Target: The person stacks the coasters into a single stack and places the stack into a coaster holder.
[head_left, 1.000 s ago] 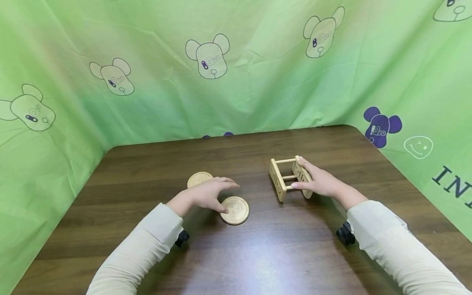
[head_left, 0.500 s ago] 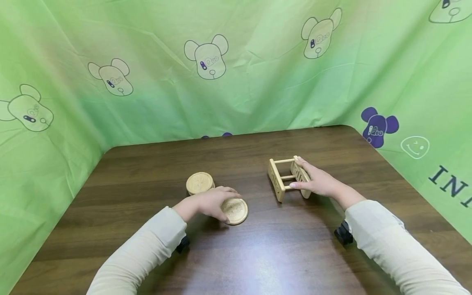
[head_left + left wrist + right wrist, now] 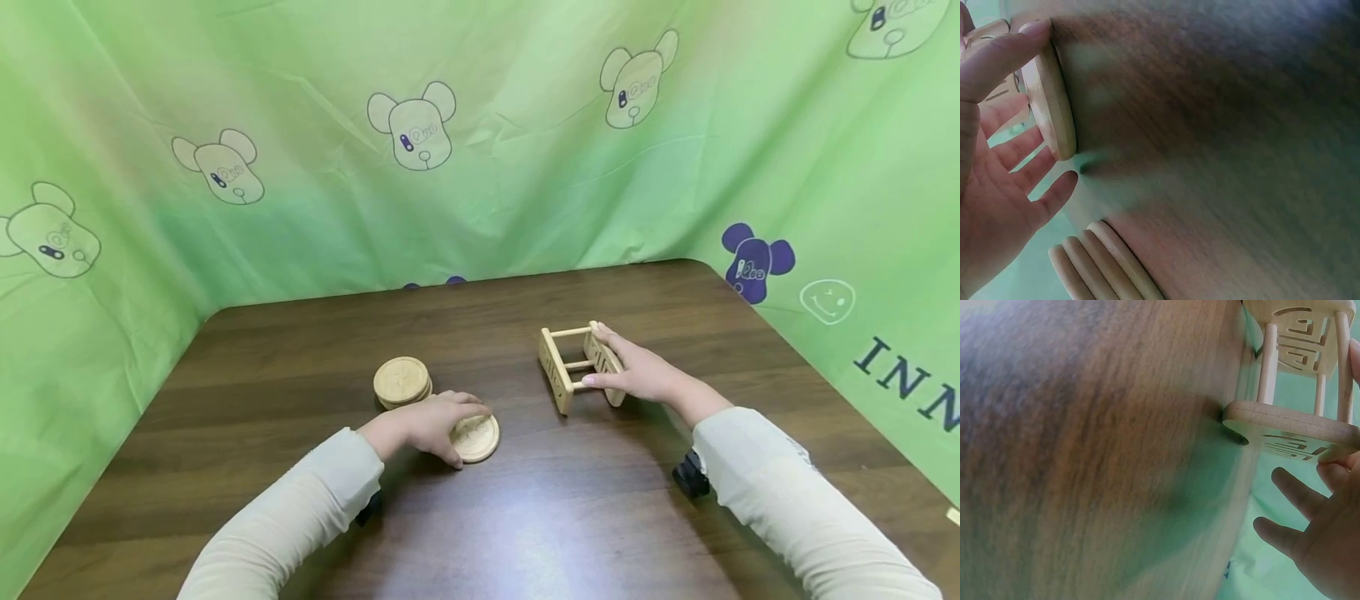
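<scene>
A round wooden coaster [image 3: 482,437] lies flat on the table, its left part hidden under my left hand [image 3: 433,423]. In the left wrist view, the thumb and fingers are at opposite sides of the coaster [image 3: 1054,94], gripping its edge. Behind that hand sits a stack of several similar coasters [image 3: 401,380]. To the right stands a wooden coaster rack [image 3: 556,372], two fretwork side panels joined by dowels. My right hand [image 3: 636,370] holds its right panel, thumb at the near dowel and index finger on the far top corner. In the right wrist view, the lower fingers spread away from the panel.
The brown wood-grain table [image 3: 480,325] has rounded far corners. Green cloth [image 3: 322,192] with cartoon bear heads hangs behind and beside it. A small pale object [image 3: 953,516] shows at the right edge.
My left hand has moved down and around the single coaster, uncovering the stack behind it. My right hand stays on the rack. The head view has shifted slightly.
</scene>
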Available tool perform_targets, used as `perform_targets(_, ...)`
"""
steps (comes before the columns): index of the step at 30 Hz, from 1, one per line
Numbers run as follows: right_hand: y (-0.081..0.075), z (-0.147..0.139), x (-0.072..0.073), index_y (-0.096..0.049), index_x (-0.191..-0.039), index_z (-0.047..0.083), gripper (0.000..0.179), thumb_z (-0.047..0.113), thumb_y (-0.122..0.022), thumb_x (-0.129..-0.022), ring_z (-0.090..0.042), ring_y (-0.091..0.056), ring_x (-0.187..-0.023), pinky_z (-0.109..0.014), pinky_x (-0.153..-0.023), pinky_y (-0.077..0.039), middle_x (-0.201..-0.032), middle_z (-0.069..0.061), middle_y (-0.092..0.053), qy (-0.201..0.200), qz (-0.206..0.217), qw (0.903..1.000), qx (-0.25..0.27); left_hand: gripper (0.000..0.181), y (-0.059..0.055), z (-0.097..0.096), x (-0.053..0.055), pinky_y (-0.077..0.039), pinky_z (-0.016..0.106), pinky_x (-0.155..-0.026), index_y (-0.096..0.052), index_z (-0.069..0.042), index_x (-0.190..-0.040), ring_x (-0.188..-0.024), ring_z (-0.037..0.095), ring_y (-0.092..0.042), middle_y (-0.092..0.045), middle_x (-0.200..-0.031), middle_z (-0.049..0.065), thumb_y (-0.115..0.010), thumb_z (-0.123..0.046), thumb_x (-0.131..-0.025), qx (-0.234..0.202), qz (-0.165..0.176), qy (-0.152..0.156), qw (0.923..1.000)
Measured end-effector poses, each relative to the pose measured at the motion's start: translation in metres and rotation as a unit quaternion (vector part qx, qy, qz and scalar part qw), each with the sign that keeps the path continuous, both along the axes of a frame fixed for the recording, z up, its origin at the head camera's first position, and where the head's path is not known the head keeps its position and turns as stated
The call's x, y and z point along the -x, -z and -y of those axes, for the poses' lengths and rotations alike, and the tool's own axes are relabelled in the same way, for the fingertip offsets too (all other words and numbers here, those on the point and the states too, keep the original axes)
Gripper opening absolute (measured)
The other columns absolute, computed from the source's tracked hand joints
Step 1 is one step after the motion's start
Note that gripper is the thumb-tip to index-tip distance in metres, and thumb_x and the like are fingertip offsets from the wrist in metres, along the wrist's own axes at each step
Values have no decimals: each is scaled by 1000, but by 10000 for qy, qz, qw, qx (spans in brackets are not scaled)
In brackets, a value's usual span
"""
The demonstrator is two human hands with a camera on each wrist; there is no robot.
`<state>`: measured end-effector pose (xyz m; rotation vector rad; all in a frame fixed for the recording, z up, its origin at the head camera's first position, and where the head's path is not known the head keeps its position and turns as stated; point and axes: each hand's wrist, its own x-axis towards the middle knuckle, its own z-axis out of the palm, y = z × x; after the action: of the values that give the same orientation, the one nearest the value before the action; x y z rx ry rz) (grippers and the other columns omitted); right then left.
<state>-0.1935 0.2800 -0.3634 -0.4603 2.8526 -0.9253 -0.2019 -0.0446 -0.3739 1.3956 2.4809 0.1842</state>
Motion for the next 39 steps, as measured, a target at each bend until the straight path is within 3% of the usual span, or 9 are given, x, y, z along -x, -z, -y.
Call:
perform_targets(9,5,1,-4,-12,-136,-3,90,43,-61,-75,-42,-18,-121,-52,-95,-17,-138,-25,-10,17,3,10000,-10,73,3,-1,-5,-32,29,-88,-46,-13,-124,-107,20,-40,-45,-119,6,-76,-28,-59,-80,-2,132,9999)
perform_targets(15,5,0,-4,-12,-136,-3,89,42,-60,-76,-42,-17,-121,-52,-95,-17,-138,-26,-10,-6,-9,10000,-1,74,-1,5,0,-31,29,-89,-44,-10,-126,-107,21,-39,-44,-119,7,-75,-27,-60,-326,57,41,9994)
perform_targets(28,1,-2,0,-11,-137,-1,89,42,-60,-77,-44,-19,-120,-53,-93,-19,-138,-25,-9,14,-16,10000,-18,74,-30,33,22,-34,34,-85,-43,-6,-126,-108,25,-39,-43,-120,11,-74,-23,-61,-970,102,-750,9924)
perform_targets(39,-1,0,2,-11,-137,-1,89,42,-60,-77,-44,-19,-120,-54,-93,-19,-138,-26,-9,22,28,10000,-51,73,-37,62,37,-36,34,-81,-42,-7,-127,-108,28,-36,-42,-121,13,-71,-21,-62,-1066,184,-1414,9840)
